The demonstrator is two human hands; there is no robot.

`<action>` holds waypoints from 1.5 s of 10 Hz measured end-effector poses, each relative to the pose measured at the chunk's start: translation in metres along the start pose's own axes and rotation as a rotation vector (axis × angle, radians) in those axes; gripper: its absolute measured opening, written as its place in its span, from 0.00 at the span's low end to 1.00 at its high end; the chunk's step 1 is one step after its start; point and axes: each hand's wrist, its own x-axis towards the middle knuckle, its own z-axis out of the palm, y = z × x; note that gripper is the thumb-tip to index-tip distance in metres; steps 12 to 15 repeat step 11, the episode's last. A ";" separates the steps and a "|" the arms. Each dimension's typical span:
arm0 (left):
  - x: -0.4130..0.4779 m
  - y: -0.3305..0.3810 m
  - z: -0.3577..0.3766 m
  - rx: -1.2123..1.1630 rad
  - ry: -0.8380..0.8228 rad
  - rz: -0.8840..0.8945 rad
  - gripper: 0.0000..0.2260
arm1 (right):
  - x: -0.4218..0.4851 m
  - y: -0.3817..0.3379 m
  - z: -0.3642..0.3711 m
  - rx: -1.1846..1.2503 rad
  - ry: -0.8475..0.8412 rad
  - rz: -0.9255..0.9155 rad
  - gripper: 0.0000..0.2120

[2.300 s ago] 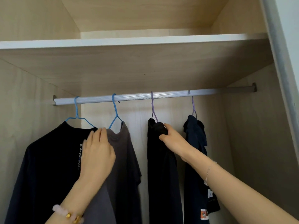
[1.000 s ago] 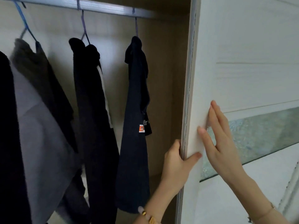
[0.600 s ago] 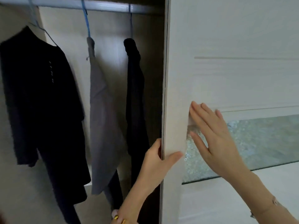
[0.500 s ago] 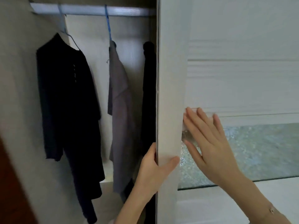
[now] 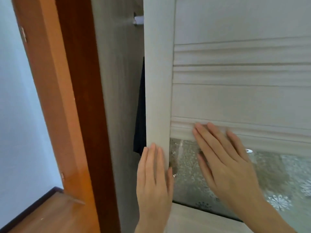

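Observation:
A pale sliding wardrobe door (image 5: 235, 101) with a frosted flower-pattern glass band (image 5: 277, 179) fills the right of the view. My left hand (image 5: 154, 179) lies flat with straight fingers on the door's left stile. My right hand (image 5: 225, 163) presses flat on the glass band and the moulding above it. Only a narrow gap remains left of the door, showing a sliver of a dark garment (image 5: 140, 115) and the end of the hanging rail (image 5: 138, 20).
The wardrobe's grey side panel (image 5: 121, 98) stands just left of the gap. Beyond it is an orange-brown wooden door frame (image 5: 67, 98), a blue-white wall (image 5: 15, 115) and wooden flooring (image 5: 50, 214) at the lower left.
The door has slid left, hiding nearly all the hanging clothes. My left hand let go of the door's edge and now lies flat on its front. The view swung left.

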 end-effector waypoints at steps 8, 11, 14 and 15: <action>0.012 -0.132 -0.020 0.100 0.007 -0.121 0.23 | 0.050 -0.099 0.047 0.067 -0.114 -0.044 0.27; 0.034 -0.136 -0.057 -0.077 -0.043 -0.051 0.18 | 0.058 -0.077 -0.007 0.737 -0.246 0.118 0.20; 0.034 -0.136 -0.057 -0.077 -0.043 -0.051 0.18 | 0.058 -0.077 -0.007 0.737 -0.246 0.118 0.20; 0.034 -0.136 -0.057 -0.077 -0.043 -0.051 0.18 | 0.058 -0.077 -0.007 0.737 -0.246 0.118 0.20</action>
